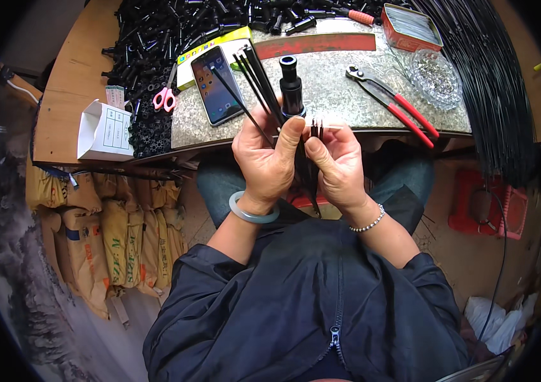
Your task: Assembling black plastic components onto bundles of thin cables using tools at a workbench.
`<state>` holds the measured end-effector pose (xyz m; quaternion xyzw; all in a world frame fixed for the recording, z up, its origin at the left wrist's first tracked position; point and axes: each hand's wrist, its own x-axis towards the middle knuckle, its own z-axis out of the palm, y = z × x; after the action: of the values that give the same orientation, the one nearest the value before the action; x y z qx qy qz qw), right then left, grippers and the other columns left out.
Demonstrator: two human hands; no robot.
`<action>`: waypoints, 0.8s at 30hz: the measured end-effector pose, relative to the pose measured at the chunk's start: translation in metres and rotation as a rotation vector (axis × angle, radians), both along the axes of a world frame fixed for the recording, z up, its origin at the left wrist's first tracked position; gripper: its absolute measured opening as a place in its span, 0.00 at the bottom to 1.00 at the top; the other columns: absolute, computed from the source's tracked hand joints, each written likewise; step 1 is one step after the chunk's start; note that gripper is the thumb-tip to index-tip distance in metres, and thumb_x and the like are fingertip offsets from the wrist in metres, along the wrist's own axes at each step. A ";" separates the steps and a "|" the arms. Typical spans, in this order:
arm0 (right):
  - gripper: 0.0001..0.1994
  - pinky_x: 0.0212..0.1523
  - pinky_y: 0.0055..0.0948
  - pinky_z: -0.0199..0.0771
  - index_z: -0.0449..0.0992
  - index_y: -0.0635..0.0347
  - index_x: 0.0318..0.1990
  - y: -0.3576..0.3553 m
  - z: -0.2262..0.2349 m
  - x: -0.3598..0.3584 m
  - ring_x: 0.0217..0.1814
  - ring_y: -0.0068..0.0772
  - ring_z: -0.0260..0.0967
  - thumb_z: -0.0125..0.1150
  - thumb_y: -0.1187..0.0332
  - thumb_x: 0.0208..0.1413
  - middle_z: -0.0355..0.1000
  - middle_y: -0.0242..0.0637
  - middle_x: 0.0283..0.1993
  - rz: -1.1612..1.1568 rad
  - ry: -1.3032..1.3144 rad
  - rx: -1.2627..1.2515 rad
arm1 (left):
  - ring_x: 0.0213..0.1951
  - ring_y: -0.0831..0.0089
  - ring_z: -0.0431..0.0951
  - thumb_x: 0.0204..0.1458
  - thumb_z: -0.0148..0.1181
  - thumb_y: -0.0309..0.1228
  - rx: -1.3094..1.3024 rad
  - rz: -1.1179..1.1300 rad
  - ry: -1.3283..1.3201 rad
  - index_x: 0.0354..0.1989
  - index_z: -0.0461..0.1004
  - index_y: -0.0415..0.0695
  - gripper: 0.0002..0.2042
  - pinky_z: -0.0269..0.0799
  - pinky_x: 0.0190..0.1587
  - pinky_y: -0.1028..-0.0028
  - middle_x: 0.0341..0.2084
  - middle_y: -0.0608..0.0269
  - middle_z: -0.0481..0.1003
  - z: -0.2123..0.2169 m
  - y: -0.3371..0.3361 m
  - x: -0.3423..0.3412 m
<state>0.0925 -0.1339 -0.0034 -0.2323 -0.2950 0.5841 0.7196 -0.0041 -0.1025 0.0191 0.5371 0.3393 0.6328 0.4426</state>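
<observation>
My left hand [268, 156] is closed round a bundle of thin black rods [259, 76], which fan out upward to the left. The thumb points up. My right hand [339, 164] is closed beside it, thumb against fingers, on a small bunch of short thin black tips [317, 129]. A narrow white strip [329, 127] shows at its fingers. More dark rods hang down between the palms. Just beyond the hands a black ringed tube [291, 87] stands upright; its lower end is partly hidden by my left thumb.
On the grey work slab [327, 83] lie a phone [217, 86] and red-handled pliers [392, 105]. A clear dish of small metal parts [436, 77], a red tin [411, 28] and long black rods [490, 83] are right. Black fittings [156, 38], pink scissors [164, 99] and a white box [106, 132] are left.
</observation>
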 end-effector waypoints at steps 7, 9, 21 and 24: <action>0.04 0.43 0.16 0.67 0.75 0.64 0.38 0.000 -0.003 0.002 0.40 0.15 0.66 0.59 0.77 0.54 0.72 0.30 0.40 -0.005 -0.055 0.033 | 0.29 0.83 0.74 0.51 0.63 0.28 0.059 -0.009 -0.021 0.42 0.71 0.36 0.13 0.69 0.35 0.82 0.28 0.67 0.76 0.000 0.000 0.002; 0.05 0.45 0.19 0.67 0.75 0.63 0.37 -0.001 -0.002 0.001 0.39 0.17 0.67 0.60 0.72 0.55 0.73 0.30 0.37 -0.045 -0.100 0.013 | 0.30 0.83 0.74 0.51 0.63 0.29 0.056 -0.004 -0.023 0.42 0.71 0.36 0.13 0.69 0.35 0.82 0.28 0.67 0.76 0.001 -0.001 0.003; 0.06 0.39 0.15 0.64 0.73 0.62 0.36 0.002 0.002 0.008 0.34 0.12 0.63 0.58 0.69 0.57 0.70 0.25 0.34 0.090 -0.091 -0.049 | 0.32 0.83 0.73 0.50 0.64 0.29 0.043 0.010 -0.095 0.43 0.72 0.37 0.14 0.69 0.38 0.82 0.30 0.68 0.76 -0.003 -0.003 0.006; 0.05 0.39 0.15 0.65 0.73 0.62 0.37 0.005 0.000 0.010 0.35 0.13 0.64 0.58 0.69 0.57 0.71 0.26 0.34 0.123 -0.106 -0.042 | 0.33 0.83 0.73 0.50 0.64 0.30 0.033 -0.010 -0.094 0.43 0.72 0.38 0.14 0.69 0.38 0.82 0.31 0.68 0.76 -0.002 -0.002 0.005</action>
<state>0.1027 -0.1284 -0.0029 -0.2593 -0.3341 0.6202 0.6607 0.0004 -0.1050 0.0168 0.5155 0.3050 0.6607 0.4525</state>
